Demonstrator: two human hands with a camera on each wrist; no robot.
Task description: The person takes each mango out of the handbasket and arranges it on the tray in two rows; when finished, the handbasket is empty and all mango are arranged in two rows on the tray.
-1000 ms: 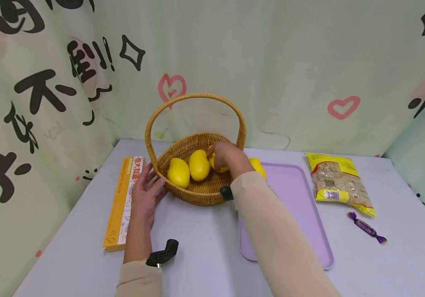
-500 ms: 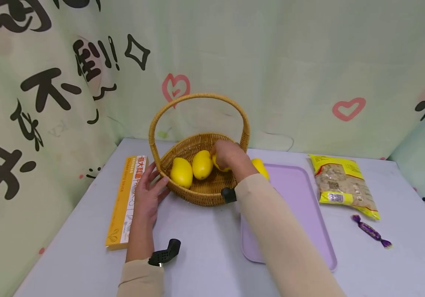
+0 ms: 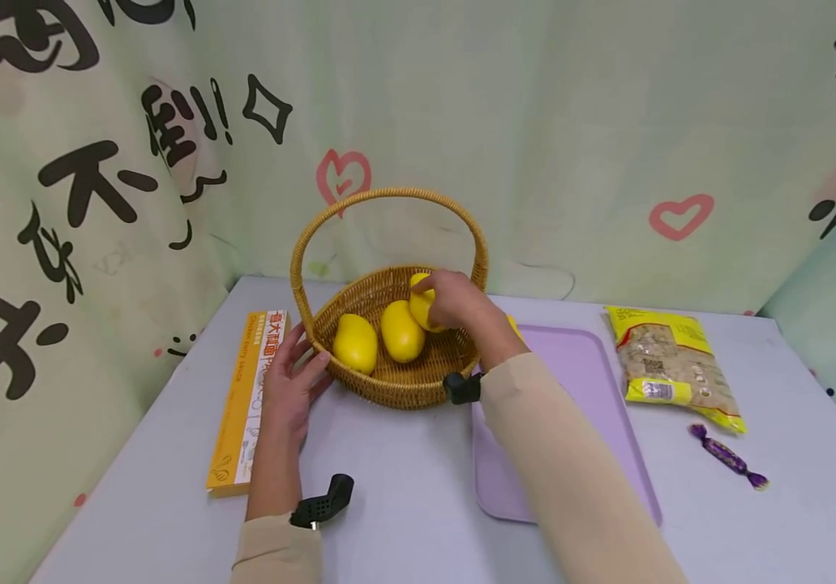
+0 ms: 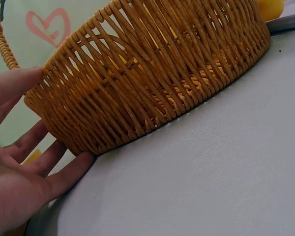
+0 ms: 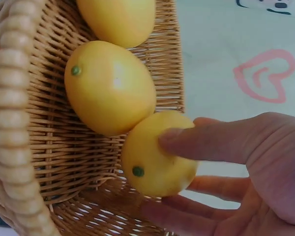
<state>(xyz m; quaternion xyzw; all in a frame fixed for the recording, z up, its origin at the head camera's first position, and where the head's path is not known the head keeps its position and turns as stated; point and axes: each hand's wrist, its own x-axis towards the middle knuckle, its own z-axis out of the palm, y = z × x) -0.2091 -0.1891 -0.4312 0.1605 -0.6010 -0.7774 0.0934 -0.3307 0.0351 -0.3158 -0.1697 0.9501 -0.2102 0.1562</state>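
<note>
We saw a basket (image 3: 396, 395) of rough woven wicker, with smooth fruit (image 5: 152, 157) showing a soft waxy sheen. The tray (image 3: 585, 385) looked like smooth matt plastic, the packet (image 3: 669, 365) and the sweet wrapper (image 3: 727, 456) shiny plastic film, and the box (image 3: 235, 414) printed card. The curtain (image 3: 556, 113) and the sleeve (image 3: 578, 462) were matt cloth; the tabletop (image 4: 187, 177) looked finely textured.

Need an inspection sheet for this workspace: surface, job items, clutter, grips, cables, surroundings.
Surface: white table, looks flat.
Job items: brown woven wicker basket stands on the table, three yellow oval fruits within it.
Clutter: flat orange-and-white box at left; lilac rectangular tray at right; another yellow fruit by the tray, mostly hidden; yellow-and-clear plastic bag and purple twist-wrapped candy farther right.
Grips: left grip touches the basket's side and rim; right grip holds the rightmost fruit.
Cables: nothing seen.
Surroundings: pale green fabric backdrop with black and red print.
</note>
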